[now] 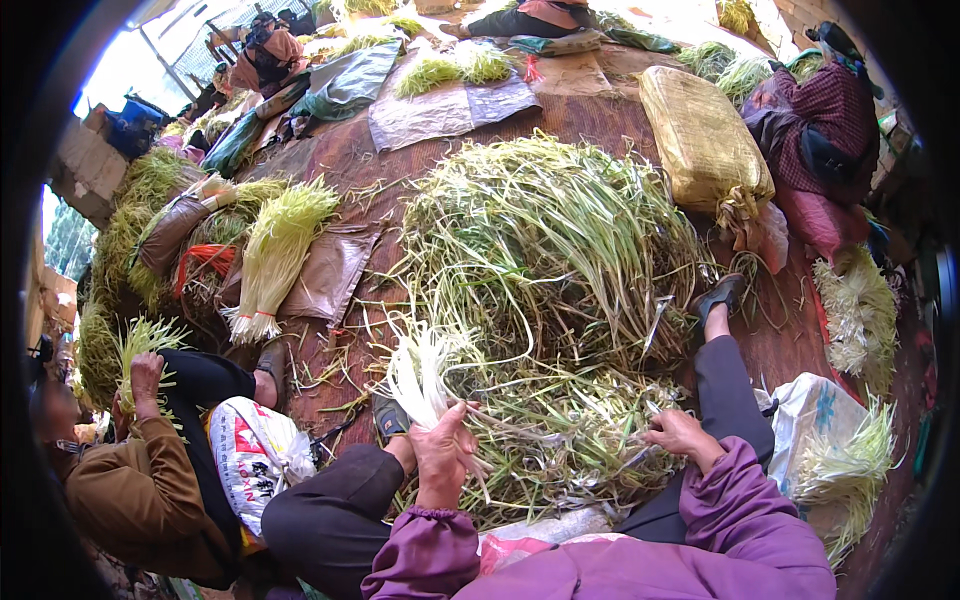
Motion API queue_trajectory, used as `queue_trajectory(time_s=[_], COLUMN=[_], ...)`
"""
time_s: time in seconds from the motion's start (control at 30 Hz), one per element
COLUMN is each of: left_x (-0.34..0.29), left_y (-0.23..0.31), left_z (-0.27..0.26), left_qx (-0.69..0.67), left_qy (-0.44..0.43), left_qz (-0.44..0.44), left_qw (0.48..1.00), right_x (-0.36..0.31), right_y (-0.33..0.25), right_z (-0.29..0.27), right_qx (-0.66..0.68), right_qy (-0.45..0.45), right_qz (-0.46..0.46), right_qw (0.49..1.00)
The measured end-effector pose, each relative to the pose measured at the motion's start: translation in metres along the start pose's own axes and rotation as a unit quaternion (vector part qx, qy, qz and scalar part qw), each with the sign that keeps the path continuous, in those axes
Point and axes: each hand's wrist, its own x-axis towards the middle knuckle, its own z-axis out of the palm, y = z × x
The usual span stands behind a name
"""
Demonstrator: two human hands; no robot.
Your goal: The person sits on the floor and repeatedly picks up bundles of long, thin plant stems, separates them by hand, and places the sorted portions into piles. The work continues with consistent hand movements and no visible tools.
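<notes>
My left hand (441, 448) is closed round a bunch of pale, white-green stalks (418, 378), which fan out upward and to the left from the fist. To the right, my right hand (684, 436) hovers at the edge of the loose leaf trimmings (560, 430), fingers curled together. Whether a thin strand is pinched in them is too small to tell. Straight ahead rises a big heap of long green stalks (550, 240), between my spread legs and beyond my feet.
A tied bundle of pale stalks (280, 250) lies at left on brown sheeting (330, 270). Beside me sits a person in a brown jacket (150, 490), holding stalks. A yellow sack (705, 140) stands far right. More stalks (845, 460) lie by a white sack (815, 410) at my right.
</notes>
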Motion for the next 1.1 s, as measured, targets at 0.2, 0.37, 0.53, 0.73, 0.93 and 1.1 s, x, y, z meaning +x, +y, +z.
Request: queue_trajectory(time_s=[0.2,0.37,0.53,0.73,0.93,1.1], left_x=[0.002,-0.001,0.003,0.003,-0.011,-0.015], left_y=[-0.005,-0.002,0.0,-0.028,-0.058,-0.049], left_z=[0.0,0.006,0.002,-0.002,0.008,0.011], left_qx=[0.005,-0.012,-0.021,0.079,0.077,0.022], left_qy=[-0.006,-0.034,-0.068,-0.005,-0.072,-0.106], left_qz=[-0.008,-0.025,-0.034,0.014,-0.105,-0.179], left_qw=[1.0,0.999,0.997,0.997,0.989,0.978], right_x=[0.016,0.04,0.06,0.025,0.023,0.019], right_y=[-0.05,-0.133,-0.141,-0.147,-0.154,-0.152], right_z=[-0.012,0.04,0.094,0.039,0.021,0.03], right_qx=[0.153,0.171,0.181,0.396,0.328,0.322], right_qy=[0.057,-0.033,-0.101,-0.242,-0.283,-0.261], right_qz=[-0.157,-0.345,-0.351,-0.179,-0.225,-0.266], right_qw=[0.974,0.922,0.913,0.868,0.873,0.87])
